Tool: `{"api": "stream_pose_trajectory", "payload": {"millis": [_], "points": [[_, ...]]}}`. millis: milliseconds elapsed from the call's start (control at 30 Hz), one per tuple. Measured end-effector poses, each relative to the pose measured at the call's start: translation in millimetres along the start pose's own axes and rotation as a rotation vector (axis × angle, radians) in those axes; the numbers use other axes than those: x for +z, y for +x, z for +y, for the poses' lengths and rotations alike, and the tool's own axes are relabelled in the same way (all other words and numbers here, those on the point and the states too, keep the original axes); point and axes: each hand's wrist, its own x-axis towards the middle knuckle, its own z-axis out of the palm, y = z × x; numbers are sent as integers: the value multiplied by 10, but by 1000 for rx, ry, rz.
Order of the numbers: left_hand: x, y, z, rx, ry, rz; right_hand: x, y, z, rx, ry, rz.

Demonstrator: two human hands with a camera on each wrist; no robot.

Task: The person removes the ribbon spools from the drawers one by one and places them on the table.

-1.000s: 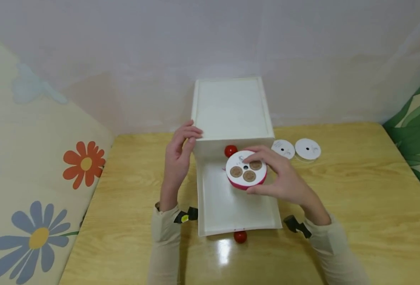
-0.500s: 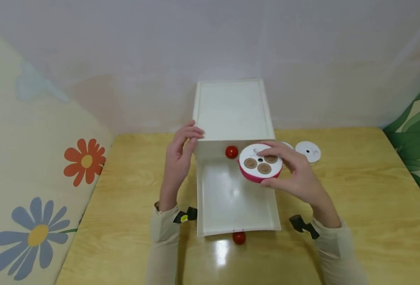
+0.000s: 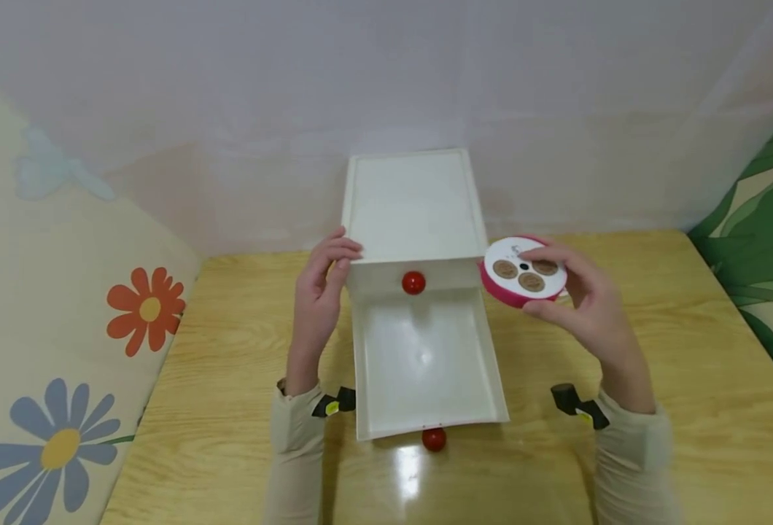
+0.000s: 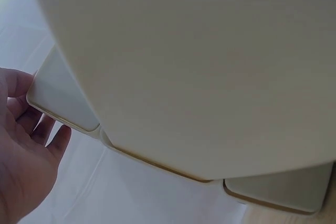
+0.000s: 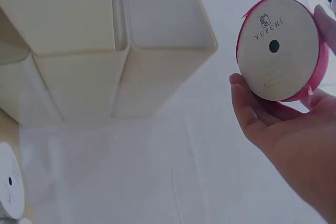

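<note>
My right hand (image 3: 586,306) holds a ribbon spool (image 3: 514,248) by its edge, thumb on the near side and fingers over the top. The spool has white disc sides, bright pink ribbon and three brown round spots on its upper face; its other face, in the right wrist view, reads YUECHI. It is raised just right of a white drawer cabinet (image 3: 413,204). At the cabinet's upper left front corner, my left hand (image 3: 321,284) grips the edge, fingers over the top. One drawer (image 3: 426,364) is pulled far out towards me.
Red ball knobs sit on the upper drawer front (image 3: 414,283) and the pulled-out drawer's front (image 3: 434,439). White spools (image 5: 9,182) lie on the wooden table (image 3: 688,364) right of the cabinet, mostly hidden behind my right hand in the head view. A pale wall (image 3: 262,146) stands behind.
My right hand has carried the pink ribbon spool from above the pulled-out drawer to the right, past the cabinet's side. My left hand stays at the cabinet corner.
</note>
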Motion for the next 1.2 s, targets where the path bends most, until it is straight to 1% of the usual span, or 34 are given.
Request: {"api": "stream_pose_trajectory", "payload": {"millis": [300, 367, 533, 600, 700, 900, 1067, 1200], "points": [[-27, -15, 14, 4, -3, 9, -193, 0, -26, 50, -67, 79], [-27, -17, 10, 2, -7, 12, -229, -15, -22, 52, -93, 92], [-20, -20, -10, -1, -20, 19, -311, -33, -5, 48, -108, 126], [-14, -23, -19, -2, -21, 21, -341, -36, -4, 66, -124, 138], [2, -27, -28, -8, -16, 20, -393, -47, 7, 92, -198, 147], [48, -30, -40, -8, -20, -1, -527, -106, 34, 191, -402, 164], [46, -37, -14, -12, -39, 5, -651, -115, 104, 261, -483, 227], [26, -21, 0, -7, -43, 12, -747, -91, 190, 363, -573, 257]]}}
